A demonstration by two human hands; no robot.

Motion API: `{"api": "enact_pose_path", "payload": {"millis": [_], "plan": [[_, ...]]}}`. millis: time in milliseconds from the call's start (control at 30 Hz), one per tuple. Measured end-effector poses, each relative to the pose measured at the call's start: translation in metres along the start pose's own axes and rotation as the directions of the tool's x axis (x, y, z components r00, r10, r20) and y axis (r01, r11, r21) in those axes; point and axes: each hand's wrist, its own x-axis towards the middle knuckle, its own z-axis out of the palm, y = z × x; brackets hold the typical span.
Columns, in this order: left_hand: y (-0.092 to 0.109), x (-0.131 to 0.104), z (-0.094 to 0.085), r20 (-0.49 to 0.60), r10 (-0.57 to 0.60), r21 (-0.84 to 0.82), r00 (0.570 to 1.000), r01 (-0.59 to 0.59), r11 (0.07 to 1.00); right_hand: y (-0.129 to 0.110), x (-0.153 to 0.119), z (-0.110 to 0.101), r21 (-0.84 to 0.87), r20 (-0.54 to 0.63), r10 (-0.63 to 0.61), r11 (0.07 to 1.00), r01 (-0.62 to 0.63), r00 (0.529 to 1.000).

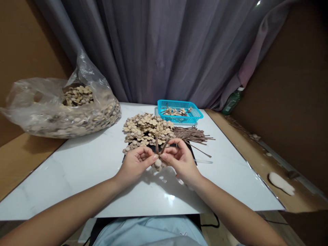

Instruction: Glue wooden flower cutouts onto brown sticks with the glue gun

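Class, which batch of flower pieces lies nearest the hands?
The loose pile, just beyond the left hand and right hand; the plastic bag lies farther left, the blue basket farther back.

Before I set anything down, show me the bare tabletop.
Free: the white tabletop between left hand and plastic bag, and between right forearm and the tabletop's right edge. Crowded: centre to back, with flower pieces, brown strips and blue basket.

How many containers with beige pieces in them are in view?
2. A clear plastic bag at the left, partly on the white table, and a blue basket at the table's far side, before the curtain. Anything behind the bag would be hidden.
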Motion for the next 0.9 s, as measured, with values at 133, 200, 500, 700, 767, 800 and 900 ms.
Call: {"api": "enact_pose_path", "payload": {"millis": [133,200,500,700,767,800,900], "plan": [[-0.001,0.002,-0.001,-0.019,0.017,-0.031,1.0,-0.017,0.999,0.0,0.002,-0.002,0.023,0.033,0.032,0.999,-0.033,0.999],[-0.001,0.002,0.0,-0.024,0.021,-0.033,0.999,-0.022,0.999,0.0,0.003,-0.002,0.008,0.027,0.041,0.999,-0.041,0.999],[-0.005,-0.005,0.005,0.017,0.074,-0.083,0.997,-0.072,0.994,-0.002,-0.001,0.005,-0.011,0.054,0.072,0.997,-0.071,0.996],[-0.005,-0.001,0.0,-0.051,0.19,0.003,0.98,-0.19,0.982,-0.005,-0.001,-0.004,-0.251,-0.028,-0.191,0.952,0.178,0.981],[-0.004,0.001,-0.002,-0.098,0.192,0.02,0.976,-0.191,0.981,-0.007,-0.002,-0.012,-0.472,-0.003,-0.447,0.79,0.392,0.895],[-0.004,0.002,-0.003,-0.093,0.155,0.003,0.984,-0.156,0.988,-0.008,-0.003,-0.017,-0.566,0.065,-0.547,0.669,0.483,0.834],[-0.002,0.003,-0.003,0.057,-0.057,-0.17,0.997,0.066,0.983,-0.009,-0.005,-0.027,-0.662,0.401,-0.605,0.328,0.674,0.688]]}}
